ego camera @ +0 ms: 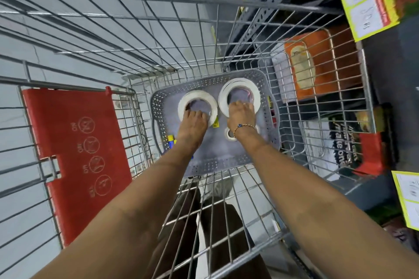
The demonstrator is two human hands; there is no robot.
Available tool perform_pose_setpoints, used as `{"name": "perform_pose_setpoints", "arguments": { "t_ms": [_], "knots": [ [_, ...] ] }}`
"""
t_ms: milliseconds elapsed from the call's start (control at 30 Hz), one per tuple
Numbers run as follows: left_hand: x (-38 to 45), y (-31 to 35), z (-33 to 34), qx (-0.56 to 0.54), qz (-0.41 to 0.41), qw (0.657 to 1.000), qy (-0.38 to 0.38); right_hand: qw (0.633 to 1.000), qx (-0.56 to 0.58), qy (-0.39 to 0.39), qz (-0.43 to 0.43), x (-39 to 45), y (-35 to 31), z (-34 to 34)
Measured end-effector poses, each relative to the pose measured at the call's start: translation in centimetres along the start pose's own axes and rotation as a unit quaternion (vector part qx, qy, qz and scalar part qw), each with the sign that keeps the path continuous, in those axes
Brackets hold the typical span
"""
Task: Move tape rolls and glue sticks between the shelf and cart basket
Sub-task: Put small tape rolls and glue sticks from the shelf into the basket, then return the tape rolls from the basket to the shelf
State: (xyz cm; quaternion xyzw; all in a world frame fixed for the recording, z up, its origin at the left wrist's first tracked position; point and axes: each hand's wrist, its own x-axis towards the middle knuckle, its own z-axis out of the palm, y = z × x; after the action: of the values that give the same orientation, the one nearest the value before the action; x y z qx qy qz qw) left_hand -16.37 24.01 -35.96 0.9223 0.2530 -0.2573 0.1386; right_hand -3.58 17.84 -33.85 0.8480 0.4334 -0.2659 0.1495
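Store aisle, wire shopping cart (158,36) with grey perforated tray (217,161) on its floor, shelf (385,75) at 3 o'clock. Left hand (192,125) clamps near rim of left tape roll (196,106), fingers hooked into core. Right hand (241,115) grips right tape roll (238,95) likewise. Rolls lie flat at 12 o'clock from each wrist. Small tape roll (230,134) and glue stick (171,140) sit nearer. The shelf move probably favours the right hand.

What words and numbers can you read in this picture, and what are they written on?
"NO", next to the round symbols on the red cart flap; it shows more than once, and the last label is unclear.
Handwritten numbers on the yellow shelf tag: too scrawled to read.
White lettering on the black package behind the cart wires: too blurred to read.
The lower yellow tag: too blurred.
The tape rolls show no writing.
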Motion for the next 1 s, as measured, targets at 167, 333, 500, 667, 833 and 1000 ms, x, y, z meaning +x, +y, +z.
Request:
{"name": "perform_pose_setpoints", "arguments": {
  "t_ms": [167, 333, 500, 667, 833, 1000],
  "knots": [
    [-0.5, 0.2, -0.9, -0.036, 0.005, 0.999, -0.004, 1.0, 0.012, -0.017, -0.008, -0.6, -0.1, -1.8],
    [-2.7, 0.3, -4.8, -0.095, -0.011, 0.995, 0.006, 0.999, 0.009, -0.001, -0.034, -4.0, -0.2, -5.5],
    [-5.9, 2.1, -9.6, -0.112, -0.016, 0.993, 0.034, 0.999, 0.04, 0.017, -0.021, -8.5, 1.0, -9.1],
    [-9.5, 4.9, -15.7, -0.088, 0.008, 0.995, 0.053, 0.994, 0.07, 0.081, -0.011, -15.8, 2.8, -14.7],
    [-13.9, 9.1, -24.1, -0.042, 0.047, 0.991, 0.121, 0.979, 0.086, 0.185, 0.004, -24.4, 6.4, -20.3],
    [-17.3, 17.2, -31.7, 0.034, 0.168, 0.963, 0.208, 0.96, 0.12, 0.231, 0.099, -33.7, 12.8, -23.3]
  ]
}}
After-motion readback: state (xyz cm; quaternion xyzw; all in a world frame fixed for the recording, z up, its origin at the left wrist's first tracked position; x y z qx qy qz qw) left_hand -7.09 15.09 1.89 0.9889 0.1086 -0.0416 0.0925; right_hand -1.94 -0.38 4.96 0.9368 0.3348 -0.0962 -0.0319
